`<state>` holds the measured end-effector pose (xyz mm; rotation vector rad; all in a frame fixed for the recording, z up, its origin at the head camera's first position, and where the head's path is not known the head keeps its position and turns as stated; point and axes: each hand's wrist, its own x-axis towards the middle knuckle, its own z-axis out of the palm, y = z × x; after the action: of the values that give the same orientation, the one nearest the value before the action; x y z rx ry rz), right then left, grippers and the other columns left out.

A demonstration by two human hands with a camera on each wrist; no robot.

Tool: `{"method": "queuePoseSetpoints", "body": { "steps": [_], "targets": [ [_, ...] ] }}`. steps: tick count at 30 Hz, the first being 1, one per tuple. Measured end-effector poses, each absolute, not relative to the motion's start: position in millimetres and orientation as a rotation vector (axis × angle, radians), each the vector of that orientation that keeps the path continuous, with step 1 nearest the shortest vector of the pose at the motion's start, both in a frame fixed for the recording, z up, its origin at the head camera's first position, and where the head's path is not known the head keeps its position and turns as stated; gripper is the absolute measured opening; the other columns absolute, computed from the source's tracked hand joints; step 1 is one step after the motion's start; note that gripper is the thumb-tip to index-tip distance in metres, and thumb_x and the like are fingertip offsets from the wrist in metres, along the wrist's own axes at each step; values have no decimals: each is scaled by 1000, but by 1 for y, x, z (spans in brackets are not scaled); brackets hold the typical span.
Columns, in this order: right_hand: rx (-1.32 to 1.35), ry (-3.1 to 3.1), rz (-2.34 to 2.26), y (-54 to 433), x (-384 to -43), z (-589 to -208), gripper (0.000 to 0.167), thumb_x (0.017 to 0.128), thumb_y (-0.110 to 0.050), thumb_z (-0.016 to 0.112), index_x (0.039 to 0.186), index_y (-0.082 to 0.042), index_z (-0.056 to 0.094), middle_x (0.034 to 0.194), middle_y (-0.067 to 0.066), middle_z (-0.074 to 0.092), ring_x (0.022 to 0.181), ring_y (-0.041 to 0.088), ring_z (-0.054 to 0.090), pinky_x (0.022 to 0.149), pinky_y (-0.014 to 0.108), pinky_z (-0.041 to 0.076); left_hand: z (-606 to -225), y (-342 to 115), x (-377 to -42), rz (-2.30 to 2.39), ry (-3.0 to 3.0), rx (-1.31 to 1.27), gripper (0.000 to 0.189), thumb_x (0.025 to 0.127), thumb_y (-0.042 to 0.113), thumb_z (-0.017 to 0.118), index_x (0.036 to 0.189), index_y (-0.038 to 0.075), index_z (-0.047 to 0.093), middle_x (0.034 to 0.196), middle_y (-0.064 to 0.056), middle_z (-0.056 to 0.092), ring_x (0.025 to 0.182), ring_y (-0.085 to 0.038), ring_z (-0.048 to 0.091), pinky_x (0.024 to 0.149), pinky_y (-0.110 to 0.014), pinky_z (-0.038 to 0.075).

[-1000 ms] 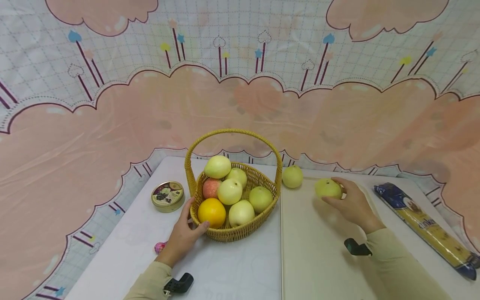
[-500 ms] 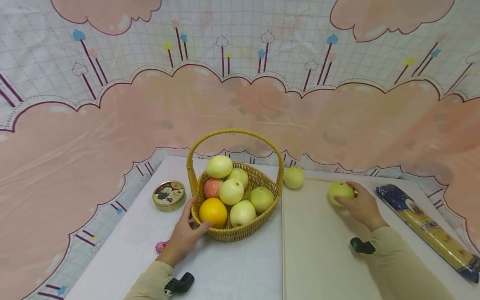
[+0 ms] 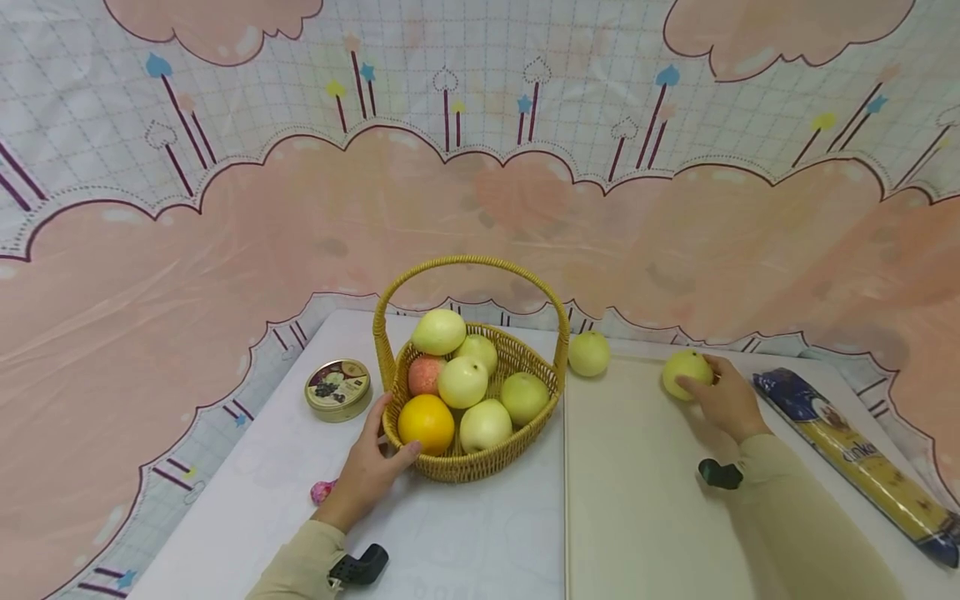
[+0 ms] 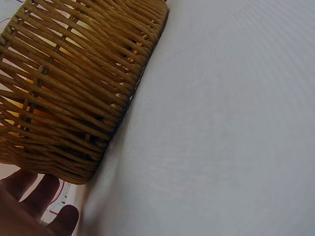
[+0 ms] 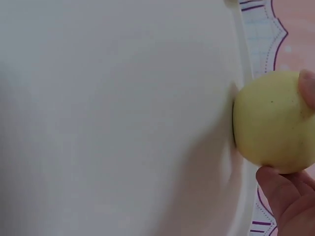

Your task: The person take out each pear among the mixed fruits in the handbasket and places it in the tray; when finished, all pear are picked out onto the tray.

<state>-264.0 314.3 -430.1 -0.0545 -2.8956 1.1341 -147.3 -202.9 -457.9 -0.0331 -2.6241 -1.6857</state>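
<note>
A yellow-green apple [image 3: 681, 373] is in my right hand [image 3: 729, 402], thumb on its near side and fingers on its far side. In the right wrist view the same apple [image 5: 270, 120] shows close up by the pale board's raised edge; whether it touches cannot be told. My left hand [image 3: 367, 471] holds the near left corner of a wicker basket [image 3: 468, 471], thumb over the rim and fingers along the outside. The left wrist view shows fingertips against the basket's woven side [image 4: 74, 93]. Inside lie an orange [image 3: 426, 425], a reddish fruit [image 3: 425, 375] and several yellow-green apples [image 3: 485, 427].
Another yellow-green apple [image 3: 588, 354] sits right of the basket, at the back corner of the pale board [image 3: 645, 500]. A round gold tin [image 3: 337, 390] and a small pink wrapped candy [image 3: 322, 492] lie left. A long blue-and-yellow packet [image 3: 855, 462] lies far right. A patterned cloth hangs behind.
My right hand has carried the apple to the right, then slightly back toward the board's far edge. The left hand and basket stay in place.
</note>
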Motion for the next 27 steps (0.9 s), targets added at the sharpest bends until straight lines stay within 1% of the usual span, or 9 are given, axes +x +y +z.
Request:
{"method": "queuePoseSetpoints", "body": {
  "steps": [4,9,17,27],
  "targets": [
    [-70,-2886,1095,316,-270,-430,90,99,-50,57,151,13,22,145,42,34,127,56,40,103,65,37,-459,-201,-147,-1701,-2617,-28,90,93,32,69,160,14,12,164,-20,16,144,-44,28,115,-57,25],
    [-77,-2910,1053,316,-274,-426,88,100,-51,54,153,11,20,146,41,33,129,57,36,103,67,33,-460,-200,-147,-1695,-2608,-28,89,93,32,70,160,14,13,163,-20,19,141,-44,33,113,-58,28],
    [-115,-2901,1030,312,-277,-424,84,101,-48,53,152,11,24,145,41,36,129,57,37,103,67,32,-458,-201,-148,-1686,-2605,-41,89,93,31,69,160,14,13,163,-20,18,141,-44,32,113,-59,27],
    [-196,-2860,1104,309,-280,-427,83,100,-48,55,153,8,24,148,39,33,132,56,36,105,67,32,-457,-200,-146,-1685,-2606,-19,87,93,30,69,160,14,14,163,-21,19,140,-46,34,112,-60,28]
  ]
}}
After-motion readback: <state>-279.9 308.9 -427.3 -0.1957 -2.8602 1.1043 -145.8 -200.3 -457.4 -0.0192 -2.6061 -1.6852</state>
